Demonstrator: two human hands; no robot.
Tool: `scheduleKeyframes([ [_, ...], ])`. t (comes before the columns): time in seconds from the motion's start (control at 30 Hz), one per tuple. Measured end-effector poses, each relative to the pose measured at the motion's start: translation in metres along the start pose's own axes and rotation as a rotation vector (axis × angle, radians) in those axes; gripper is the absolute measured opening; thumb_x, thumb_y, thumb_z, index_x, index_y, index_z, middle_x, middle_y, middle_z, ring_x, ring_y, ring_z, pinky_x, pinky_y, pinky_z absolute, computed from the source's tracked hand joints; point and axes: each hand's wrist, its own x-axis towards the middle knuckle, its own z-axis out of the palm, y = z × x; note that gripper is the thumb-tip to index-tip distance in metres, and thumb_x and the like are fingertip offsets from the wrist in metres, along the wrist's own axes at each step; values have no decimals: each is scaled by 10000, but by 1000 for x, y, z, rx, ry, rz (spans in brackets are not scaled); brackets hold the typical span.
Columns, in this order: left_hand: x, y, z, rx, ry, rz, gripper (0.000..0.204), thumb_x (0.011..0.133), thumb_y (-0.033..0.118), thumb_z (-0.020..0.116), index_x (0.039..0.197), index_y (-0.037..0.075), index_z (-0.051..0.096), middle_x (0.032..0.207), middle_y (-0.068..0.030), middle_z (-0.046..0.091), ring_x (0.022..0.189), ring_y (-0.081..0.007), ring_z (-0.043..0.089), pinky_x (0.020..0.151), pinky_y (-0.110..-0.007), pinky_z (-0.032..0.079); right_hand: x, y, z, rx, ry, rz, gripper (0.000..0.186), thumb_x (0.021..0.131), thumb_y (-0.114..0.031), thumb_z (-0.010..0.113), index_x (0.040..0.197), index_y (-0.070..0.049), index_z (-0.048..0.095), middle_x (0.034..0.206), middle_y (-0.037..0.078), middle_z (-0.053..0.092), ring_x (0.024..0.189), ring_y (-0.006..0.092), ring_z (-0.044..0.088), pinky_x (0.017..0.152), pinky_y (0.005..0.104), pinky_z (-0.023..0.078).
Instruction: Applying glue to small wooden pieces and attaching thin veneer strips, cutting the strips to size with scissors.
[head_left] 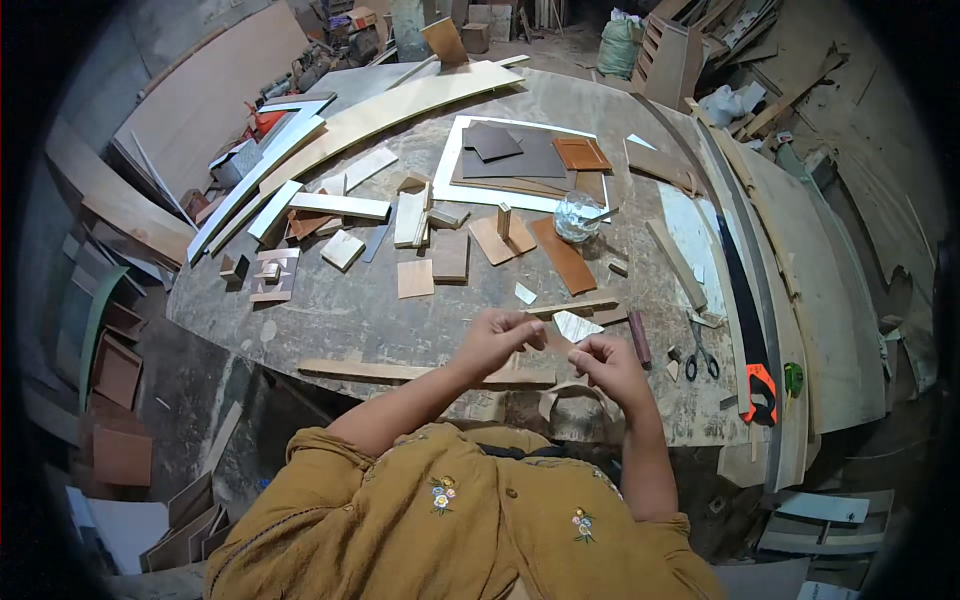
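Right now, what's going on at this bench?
A person holds a small thin strip of brown wood between the left hand and right hand, above the near edge of a round, scuffed grey worktable. Wood offcuts and veneer pieces lie scattered on it; black-handled scissors lie to the right.

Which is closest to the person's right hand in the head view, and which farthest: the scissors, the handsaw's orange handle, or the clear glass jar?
From the right hand:
1. Scissors, just to its right on the workbench.
2. Handsaw's orange handle, farther right, near the bench edge.
3. Clear glass jar, well ahead toward the bench's middle.
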Motion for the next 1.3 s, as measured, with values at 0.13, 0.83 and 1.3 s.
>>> scheduleKeyframes([
  [0.13,-4,-15,-15,114,-35,30,304,867,248,554,801,-24,671,682,-59,659,620,-75,576,568,-242,444,-5,8,-1,-98,29,52,186,801,-150,634,719,15,600,575,7,557,523,67,527,466,235,407],
  [0.83,-31,11,-8,588,-121,231,200,778,223,604,758,27,641,647,-143,593,558,-302,561,512,-365,435,8,0,39,-500,372,-188,134,736,-138,594,738,-10,633,603,162,584,542,296,596,513,357,455],
  [1.3,-10,17,4,870,23,352,131,825,139,526,866,35,595,732,-213,570,689,-409,544,569,-457,422,25,-42,54,-873,465,-338,129,755,-155,570,697,-41,556,611,172,571,578,358,573,524,446,440],
])
